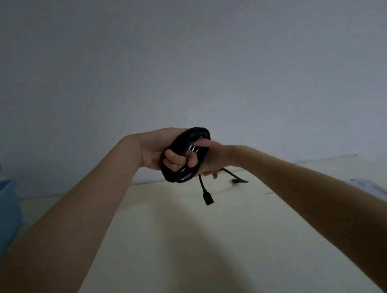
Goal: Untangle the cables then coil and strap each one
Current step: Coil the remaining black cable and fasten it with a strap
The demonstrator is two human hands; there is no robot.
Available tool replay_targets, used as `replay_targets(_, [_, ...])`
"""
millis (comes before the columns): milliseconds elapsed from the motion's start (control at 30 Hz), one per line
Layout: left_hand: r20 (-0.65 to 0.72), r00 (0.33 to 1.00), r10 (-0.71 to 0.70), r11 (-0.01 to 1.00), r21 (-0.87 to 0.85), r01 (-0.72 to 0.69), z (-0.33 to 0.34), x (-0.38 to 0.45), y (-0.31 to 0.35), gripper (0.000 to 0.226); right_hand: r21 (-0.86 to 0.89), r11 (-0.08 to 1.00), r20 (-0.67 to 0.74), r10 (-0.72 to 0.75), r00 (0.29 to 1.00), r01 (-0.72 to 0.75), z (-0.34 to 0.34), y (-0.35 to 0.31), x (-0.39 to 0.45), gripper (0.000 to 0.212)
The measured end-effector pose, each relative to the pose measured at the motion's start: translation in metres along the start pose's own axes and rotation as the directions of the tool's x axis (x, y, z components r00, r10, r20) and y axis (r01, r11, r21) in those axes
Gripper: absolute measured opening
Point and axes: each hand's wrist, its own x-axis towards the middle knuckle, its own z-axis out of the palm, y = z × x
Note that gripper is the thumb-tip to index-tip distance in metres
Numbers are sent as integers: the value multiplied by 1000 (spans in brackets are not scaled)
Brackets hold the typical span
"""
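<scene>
While the left hand (162,153) grips the black coiled cable (184,156), its loose plug end (207,198) dangles below, nearest the right hand (210,161) holding the coil's right side.

Two bare forearms in view, both unsleeved up to frame edge. No watch, band or ring visible on either wrist. Left hand (157,153) and right hand (212,159) ungloved (dim light, fine detail hard to read). Fingernails short, unpainted where visible.

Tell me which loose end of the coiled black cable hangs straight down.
The connector end below the left hand; the other end trails sideways, blurred.
</scene>
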Motion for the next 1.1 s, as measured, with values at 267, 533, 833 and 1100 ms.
replay_targets(267, [-194,911,-364,907,148,394,-19,0,-37,38,-32,998,-251,42,967,-52,-61,2,-16,26])
replay_targets(533, [-447,891,-77,799,-562,-213,-23,41,-46,26,505,834,-427,17,904,223,-34,-51,-13,21])
replay_targets(833, [-514,843,159,617,-615,-491,-14,33,-9,39,346,917,-224,-126,966,199,25,-11,-18,49])
replay_targets(1100, [-123,986,111,993,-32,-116,-8,-1,11,23,268,963,-279,44,959,34,-4,22,-16,21])
